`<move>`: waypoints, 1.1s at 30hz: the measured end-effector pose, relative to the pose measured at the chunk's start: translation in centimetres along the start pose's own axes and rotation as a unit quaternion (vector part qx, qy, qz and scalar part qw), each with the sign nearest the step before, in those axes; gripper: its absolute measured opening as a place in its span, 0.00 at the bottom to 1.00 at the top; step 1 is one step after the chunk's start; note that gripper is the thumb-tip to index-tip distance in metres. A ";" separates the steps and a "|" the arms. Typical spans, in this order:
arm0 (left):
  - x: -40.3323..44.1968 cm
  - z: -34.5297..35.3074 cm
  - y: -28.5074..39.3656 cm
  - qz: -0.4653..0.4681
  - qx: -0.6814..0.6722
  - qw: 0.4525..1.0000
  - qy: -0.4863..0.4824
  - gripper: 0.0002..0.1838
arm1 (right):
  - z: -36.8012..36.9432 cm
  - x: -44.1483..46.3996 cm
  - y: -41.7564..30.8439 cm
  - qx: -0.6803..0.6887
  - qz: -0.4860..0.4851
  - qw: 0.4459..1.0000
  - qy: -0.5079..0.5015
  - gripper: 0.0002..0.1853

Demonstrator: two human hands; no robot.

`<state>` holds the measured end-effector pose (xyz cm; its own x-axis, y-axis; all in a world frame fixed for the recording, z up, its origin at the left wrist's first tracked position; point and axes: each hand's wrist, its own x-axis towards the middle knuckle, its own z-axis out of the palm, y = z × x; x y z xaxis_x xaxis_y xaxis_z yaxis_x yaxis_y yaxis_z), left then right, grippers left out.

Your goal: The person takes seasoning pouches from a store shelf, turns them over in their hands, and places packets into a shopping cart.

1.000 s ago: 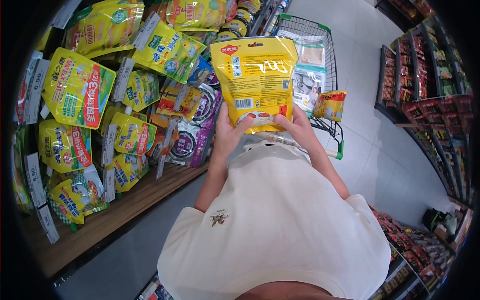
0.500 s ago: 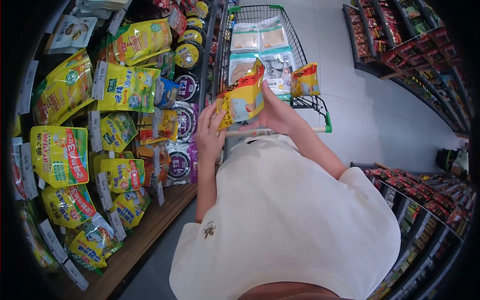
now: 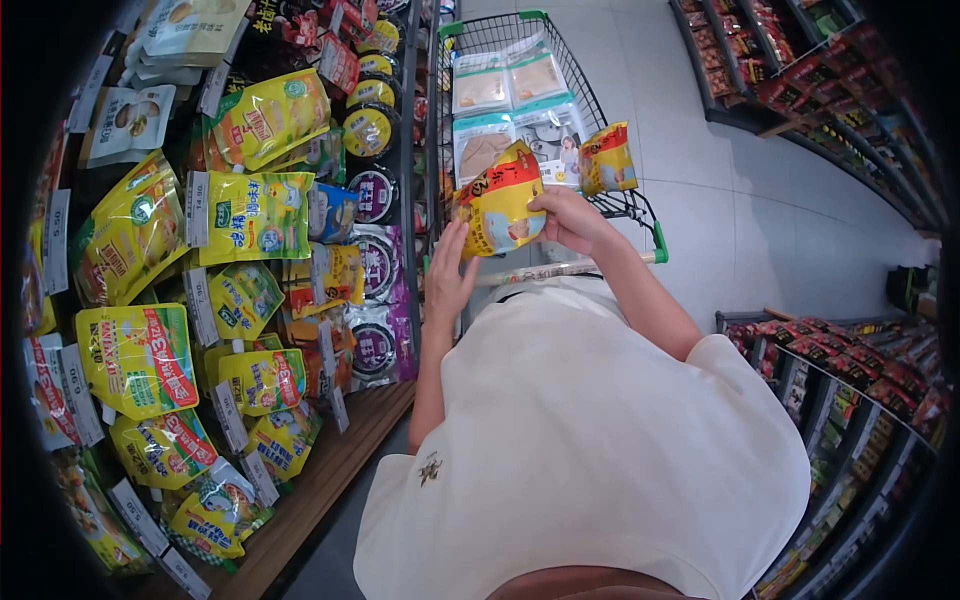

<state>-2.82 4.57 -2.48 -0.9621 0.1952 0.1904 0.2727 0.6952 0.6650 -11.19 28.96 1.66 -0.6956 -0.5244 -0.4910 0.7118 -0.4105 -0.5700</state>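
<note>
Yellow-and-red food packet (image 3: 500, 205) has the right hand (image 3: 572, 220) pinching its right edge and the left hand (image 3: 448, 278) open-fingered along its left, probably keeping the print readable, over the near end of the shopping cart (image 3: 585, 85).

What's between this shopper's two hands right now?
A yellow-and-red printed packet: in the head view, the right hand pinches one side, while the left hand is open by the opposite edge.
</note>
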 end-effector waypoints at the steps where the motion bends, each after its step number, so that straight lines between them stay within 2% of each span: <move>1: 0.0 0.2 0.0 -0.005 -0.002 1.000 0.004 0.34 | -0.5 0.5 0.3 -0.002 -0.001 1.000 0.004 0.18; 4: -0.5 0.7 -0.2 -0.030 -0.008 1.000 0.005 0.32 | -2.2 2.0 1.3 -0.032 -0.035 0.997 0.069 0.18; 7: -1.3 0.9 -1.0 -0.060 -0.018 0.998 -0.012 0.32 | -4.5 3.6 1.1 -0.122 -0.093 0.982 0.106 0.18; 10: -2.1 1.2 -1.9 -0.087 -0.021 0.996 -0.024 0.32 | -9.2 7.2 1.8 -0.205 -0.189 0.937 0.211 0.18; 13: -2.9 1.3 -2.2 -0.133 -0.041 0.990 -0.036 0.32 | -13.7 10.1 1.5 -0.238 -0.234 0.908 0.252 0.13; 16: -3.2 1.0 -1.6 -0.168 -0.074 0.982 -0.042 0.32 | -17.8 12.3 0.7 -0.285 -0.195 0.891 0.294 0.12; 17: -3.3 1.0 -1.5 -0.176 -0.075 0.981 -0.042 0.32 | -19.2 13.0 0.6 -0.262 -0.179 0.904 0.286 0.13; 20: -3.6 1.1 -1.4 -0.186 -0.081 0.979 -0.028 0.32 | -24.8 15.5 1.3 -0.289 -0.108 0.896 0.320 0.14; 21: -3.7 1.1 -1.5 -0.187 -0.084 0.978 -0.021 0.32 | -26.4 16.6 2.2 -0.235 -0.134 0.912 0.309 0.17; 24: -3.8 1.1 -1.6 -0.192 -0.087 0.977 -0.014 0.31 | -30.7 18.4 4.5 -0.296 -0.119 0.850 0.419 0.20; 25: -3.8 1.1 -1.5 -0.190 -0.091 0.978 -0.006 0.31 | -29.4 17.3 3.5 -0.319 -0.061 0.836 0.443 0.19; 28: -3.7 0.8 -1.3 -0.189 -0.095 0.977 0.016 0.31 | -27.2 16.1 2.0 -0.362 -0.063 0.831 0.417 0.17; 32: -3.6 0.6 -1.4 -0.194 -0.092 0.976 0.029 0.31 | -24.4 14.4 -0.4 -0.477 -0.055 0.777 0.407 0.15; 33: -3.5 0.7 -1.5 -0.192 -0.092 0.977 0.030 0.31 | -24.3 14.1 -0.4 -0.461 -0.053 0.783 0.414 0.15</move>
<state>0.14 3.29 -4.68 -0.9932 -0.0997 -0.0598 -0.1064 0.5725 0.8130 -23.66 39.89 -21.02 -0.8420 0.2971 -0.4504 0.5391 0.4950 -0.6814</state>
